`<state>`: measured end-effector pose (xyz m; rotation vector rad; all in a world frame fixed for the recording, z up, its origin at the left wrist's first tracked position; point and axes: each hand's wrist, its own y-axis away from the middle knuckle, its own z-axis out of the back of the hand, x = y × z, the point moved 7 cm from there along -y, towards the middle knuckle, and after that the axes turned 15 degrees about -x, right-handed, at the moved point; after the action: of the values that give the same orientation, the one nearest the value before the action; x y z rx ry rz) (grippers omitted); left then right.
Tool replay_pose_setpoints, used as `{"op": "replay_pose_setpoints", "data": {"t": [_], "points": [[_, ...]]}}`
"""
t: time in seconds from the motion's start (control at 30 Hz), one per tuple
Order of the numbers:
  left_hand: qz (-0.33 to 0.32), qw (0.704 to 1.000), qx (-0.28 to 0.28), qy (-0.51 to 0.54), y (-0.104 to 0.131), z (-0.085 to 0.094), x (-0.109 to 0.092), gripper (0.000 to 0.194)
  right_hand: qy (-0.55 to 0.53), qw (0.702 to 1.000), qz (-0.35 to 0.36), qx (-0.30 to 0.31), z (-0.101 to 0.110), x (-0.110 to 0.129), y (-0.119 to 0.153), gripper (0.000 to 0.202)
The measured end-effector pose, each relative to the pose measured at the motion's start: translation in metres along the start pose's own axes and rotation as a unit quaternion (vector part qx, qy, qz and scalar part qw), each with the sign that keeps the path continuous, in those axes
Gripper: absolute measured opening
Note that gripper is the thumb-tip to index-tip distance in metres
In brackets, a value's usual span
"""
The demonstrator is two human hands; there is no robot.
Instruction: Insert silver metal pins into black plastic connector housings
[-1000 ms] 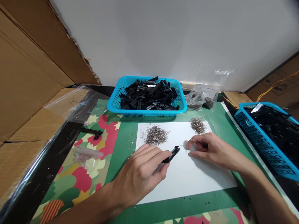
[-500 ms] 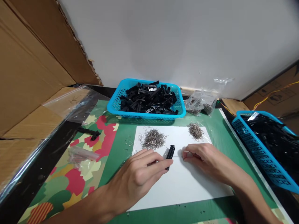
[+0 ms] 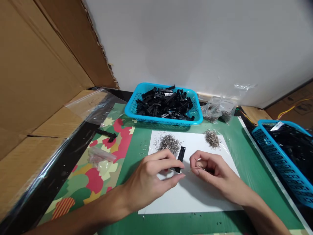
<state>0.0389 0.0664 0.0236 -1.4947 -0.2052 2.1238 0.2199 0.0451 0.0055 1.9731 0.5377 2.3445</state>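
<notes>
My left hand (image 3: 153, 173) grips a slim black plastic part (image 3: 181, 154) between its fingers, over a white sheet (image 3: 168, 200). The part's notched end points away from me. Just right of it, my right hand (image 3: 218, 171) is curled, thumb against fingertips, with small shiny metal pins (image 3: 201, 167) showing in the fingers; how many is hidden. Beyond the left hand lies a large heap of small metal pins (image 3: 169, 143). A smaller heap of similar metal pieces (image 3: 212, 139) rests on the sheet's far right corner.
A blue basket (image 3: 163, 120) of black parts stands at the back, beside clear bags (image 3: 212, 114) of metal pieces. Another blue basket (image 3: 281, 160) is at right. Left are a black part (image 3: 107, 134), a plastic bag (image 3: 100, 158) and cardboard (image 3: 49, 81).
The view has shifted, so the scene sits further right. My left hand's thumb has come away from the black part. My right hand has turned, showing its curled fingers and the metal in them.
</notes>
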Motion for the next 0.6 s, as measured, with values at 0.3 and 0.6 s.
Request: {"op": "replay_pose_setpoints", "data": {"t": [0.3,0.6], "points": [[-0.044,0.998,-0.002,-0.052,0.000,-0.002,-0.004,0.016,0.076,0.983,0.041,-0.164,0.020,-0.005,-0.012,0.031],[-0.153,0.978,0.026,-0.138,0.010,-0.012,-0.013,0.023,0.180,0.970,-0.016,-0.162,0.028,-0.012,-0.014,0.025]]}}
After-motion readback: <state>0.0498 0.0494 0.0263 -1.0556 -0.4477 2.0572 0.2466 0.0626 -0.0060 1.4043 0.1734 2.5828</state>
